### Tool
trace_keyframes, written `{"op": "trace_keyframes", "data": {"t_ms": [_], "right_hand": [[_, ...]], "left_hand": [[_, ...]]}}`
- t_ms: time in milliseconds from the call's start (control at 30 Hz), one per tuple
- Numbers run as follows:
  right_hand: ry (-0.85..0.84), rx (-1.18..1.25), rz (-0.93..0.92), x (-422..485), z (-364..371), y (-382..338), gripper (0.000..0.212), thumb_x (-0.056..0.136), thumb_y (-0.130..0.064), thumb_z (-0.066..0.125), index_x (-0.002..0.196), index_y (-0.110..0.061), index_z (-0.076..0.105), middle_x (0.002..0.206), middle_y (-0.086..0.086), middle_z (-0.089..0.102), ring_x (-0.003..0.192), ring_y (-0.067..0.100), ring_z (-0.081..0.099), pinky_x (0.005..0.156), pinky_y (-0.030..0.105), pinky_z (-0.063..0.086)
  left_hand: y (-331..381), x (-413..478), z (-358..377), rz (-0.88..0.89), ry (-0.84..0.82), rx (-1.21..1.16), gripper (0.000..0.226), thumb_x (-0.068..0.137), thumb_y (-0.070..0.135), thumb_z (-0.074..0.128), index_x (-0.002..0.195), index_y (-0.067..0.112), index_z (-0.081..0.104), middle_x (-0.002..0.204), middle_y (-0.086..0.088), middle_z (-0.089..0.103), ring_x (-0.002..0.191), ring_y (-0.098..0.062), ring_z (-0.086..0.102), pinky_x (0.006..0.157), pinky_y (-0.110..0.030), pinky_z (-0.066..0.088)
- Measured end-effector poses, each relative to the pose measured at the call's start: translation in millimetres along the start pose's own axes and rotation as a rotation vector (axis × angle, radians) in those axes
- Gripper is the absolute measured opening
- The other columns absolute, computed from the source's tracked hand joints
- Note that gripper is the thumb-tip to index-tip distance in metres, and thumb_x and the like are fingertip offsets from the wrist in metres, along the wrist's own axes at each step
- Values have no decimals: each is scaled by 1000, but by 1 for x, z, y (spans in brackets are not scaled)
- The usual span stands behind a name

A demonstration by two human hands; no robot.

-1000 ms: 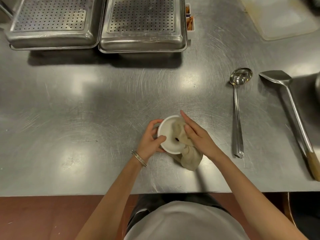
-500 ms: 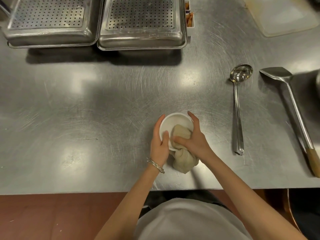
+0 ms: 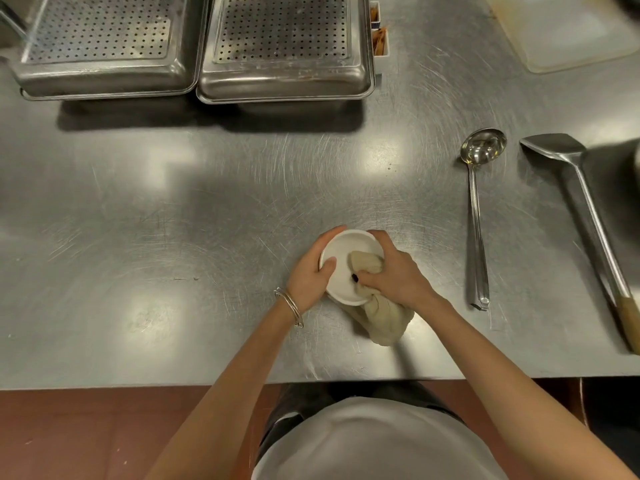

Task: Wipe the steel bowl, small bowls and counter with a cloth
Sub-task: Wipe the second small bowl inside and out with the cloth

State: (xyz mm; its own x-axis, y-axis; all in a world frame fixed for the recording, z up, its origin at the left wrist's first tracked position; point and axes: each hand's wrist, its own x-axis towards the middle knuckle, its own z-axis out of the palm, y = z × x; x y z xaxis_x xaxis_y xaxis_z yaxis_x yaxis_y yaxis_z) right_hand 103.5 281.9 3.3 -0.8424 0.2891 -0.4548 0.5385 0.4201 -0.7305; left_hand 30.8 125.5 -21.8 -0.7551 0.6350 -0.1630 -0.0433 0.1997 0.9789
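A small white bowl [image 3: 343, 252] sits tilted toward me near the front middle of the steel counter [image 3: 173, 216]. My left hand [image 3: 310, 275] grips its left rim, thumb inside, bangles on the wrist. A beige cloth [image 3: 386, 318] is bunched in my right hand [image 3: 398, 277], which presses part of it against the bowl's inner right wall; the rest trails out onto the counter. A small dark speck shows inside the bowl beside my fingertips.
Two perforated steel pans [image 3: 104, 46] [image 3: 284, 50] stand at the back left. A steel ladle [image 3: 477, 216] and a wooden-handled spatula [image 3: 585, 216] lie to the right. A pale cutting board [image 3: 568, 29] is at the back right. The counter's front edge runs just below my wrists.
My left hand has shifted further round the bowl's left rim. My right hand with the cloth has moved from the bowl's middle to its right inner wall, fingers now curled.
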Motion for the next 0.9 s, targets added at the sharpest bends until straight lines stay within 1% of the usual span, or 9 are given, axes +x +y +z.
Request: {"op": "trace_keyframes", "data": {"t_ms": [133, 233, 400, 433, 533, 667, 733, 833, 900], "right_hand": [[82, 236, 91, -6, 14, -3, 64, 77, -22, 68, 128, -30, 30, 100, -2, 55, 86, 15, 57, 65, 24, 46], [46, 204, 85, -7, 13, -4, 68, 76, -20, 69, 128, -31, 25, 94, -8, 53, 83, 11, 56, 64, 24, 46], [-137, -168, -19, 0, -6, -5, 69, 71, -27, 72, 126, -35, 32, 102, 2, 59, 90, 23, 58, 76, 40, 51], [-104, -198, -31, 2, -5, -6, 64, 73, -27, 71, 125, -34, 34, 101, 2, 60, 89, 24, 59, 75, 40, 51], [54, -61, 14, 3, 0, -12, 57, 77, -23, 66, 125, -27, 35, 99, 2, 59, 86, 22, 58, 70, 34, 48], [25, 100, 121, 2, 7, -11, 57, 78, -23, 67, 122, -23, 32, 99, 3, 56, 85, 21, 57, 63, 29, 44], [-53, -43, 76, 3, 0, -11, 58, 75, -24, 69, 120, -23, 32, 98, 3, 57, 86, 22, 57, 66, 32, 46], [-192, -256, -32, 6, -11, -8, 59, 72, -28, 73, 119, -25, 38, 99, 4, 60, 87, 23, 59, 74, 40, 51], [-155, -280, -52, 5, -11, -9, 54, 76, -30, 71, 118, -23, 39, 97, 3, 60, 84, 23, 59, 71, 38, 50]], "left_hand": [[-1, -11, 27, -11, 248, -134, 63, 77, 4, 54, 130, 34, 37, 130, 15, 45, 115, 6, 47, 93, -14, 42], [-7, -15, 36, 13, 286, -158, 68, 68, -3, 41, 128, 30, 37, 130, 5, 46, 120, -10, 46, 103, -30, 41], [-8, 3, -9, 6, -240, -88, 62, 71, 10, 48, 129, 26, 37, 133, -4, 43, 121, -20, 44, 100, -30, 40], [-6, 7, -12, -22, -251, -71, 63, 72, 9, 50, 131, 26, 36, 135, -4, 42, 122, -19, 44, 99, -29, 41], [-1, 0, 7, -25, 69, -143, 71, 71, 13, 57, 135, 30, 31, 139, 2, 40, 124, -8, 44, 103, -26, 41], [-4, -20, 44, -58, 355, -246, 73, 64, 1, 47, 128, 34, 36, 134, 0, 43, 124, -19, 44, 106, -43, 39], [-12, -21, 32, -42, 221, -269, 71, 62, 14, 52, 129, 29, 36, 134, -5, 43, 125, -23, 43, 107, -46, 37], [-10, -11, -5, -52, -223, -206, 73, 62, 25, 56, 132, 26, 33, 133, 1, 42, 119, -7, 48, 99, -28, 43], [-7, -4, -12, -75, -275, -166, 73, 64, 16, 57, 132, 30, 34, 134, 1, 43, 116, 0, 49, 95, -23, 44]]}}
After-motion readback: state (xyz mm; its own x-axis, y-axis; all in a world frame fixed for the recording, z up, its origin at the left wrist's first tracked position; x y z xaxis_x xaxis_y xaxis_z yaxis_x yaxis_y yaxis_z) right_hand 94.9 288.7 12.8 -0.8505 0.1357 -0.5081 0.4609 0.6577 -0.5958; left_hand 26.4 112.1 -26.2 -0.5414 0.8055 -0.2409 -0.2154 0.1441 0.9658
